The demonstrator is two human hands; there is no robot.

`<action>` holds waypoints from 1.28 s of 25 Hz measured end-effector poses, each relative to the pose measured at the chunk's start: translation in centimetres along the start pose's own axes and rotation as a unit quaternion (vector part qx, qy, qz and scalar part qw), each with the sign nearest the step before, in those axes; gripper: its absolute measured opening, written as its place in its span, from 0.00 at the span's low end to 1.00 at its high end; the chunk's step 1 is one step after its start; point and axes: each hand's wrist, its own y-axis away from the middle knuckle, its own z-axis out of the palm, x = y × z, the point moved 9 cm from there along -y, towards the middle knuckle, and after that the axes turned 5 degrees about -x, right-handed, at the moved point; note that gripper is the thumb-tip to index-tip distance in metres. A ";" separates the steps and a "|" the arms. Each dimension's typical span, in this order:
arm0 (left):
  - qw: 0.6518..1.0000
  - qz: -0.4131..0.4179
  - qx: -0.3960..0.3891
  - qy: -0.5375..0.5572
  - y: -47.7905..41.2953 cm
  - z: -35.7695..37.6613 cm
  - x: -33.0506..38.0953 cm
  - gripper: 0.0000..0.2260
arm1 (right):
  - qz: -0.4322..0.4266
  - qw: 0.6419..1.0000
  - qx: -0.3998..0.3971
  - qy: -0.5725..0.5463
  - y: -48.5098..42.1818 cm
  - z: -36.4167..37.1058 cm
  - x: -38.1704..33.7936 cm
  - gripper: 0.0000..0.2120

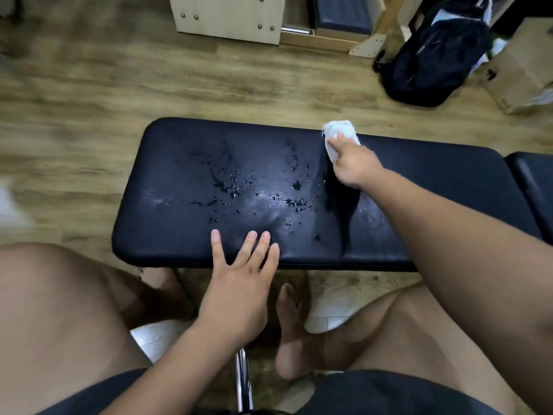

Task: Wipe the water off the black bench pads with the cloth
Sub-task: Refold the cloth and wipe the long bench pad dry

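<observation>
- left hand [239,283] flat, fingers spread, bracing on near edge of bench pad [185,235].
- water droplets [236,187] mid-pad, unwiped.
- right hand [354,164] presses cloth [338,130] at far edge; wiping underway, next stroke likely leftward through droplets.

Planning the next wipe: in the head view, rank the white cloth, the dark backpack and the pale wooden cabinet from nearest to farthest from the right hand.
1. White cloth, under the right hand.
2. Dark backpack, on the floor beyond, right.
3. Pale wooden cabinet, far left.
</observation>
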 end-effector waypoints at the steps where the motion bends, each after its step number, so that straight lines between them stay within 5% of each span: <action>1: 1.000 -0.007 -0.001 0.001 0.1 0.0 0.1 0.34 | -0.003 1.000 0.007 -0.011 0.7 0.2 0.1 0.26; 12: 0.999 -0.038 -0.016 0.029 -0.2 -0.7 0.7 0.36 | -0.039 0.998 0.049 -0.029 20.1 10.2 -1.5 0.32; 26: 0.997 0.016 -0.003 -0.076 -1.8 -1.4 2.5 0.29 | 0.003 1.000 -0.010 0.021 -2.9 0.4 -1.7 0.34; 32: 0.999 -0.013 0.013 -0.039 -1.6 -1.2 2.4 0.28 | -0.016 0.999 0.037 0.033 0.3 1.2 -2.1 0.31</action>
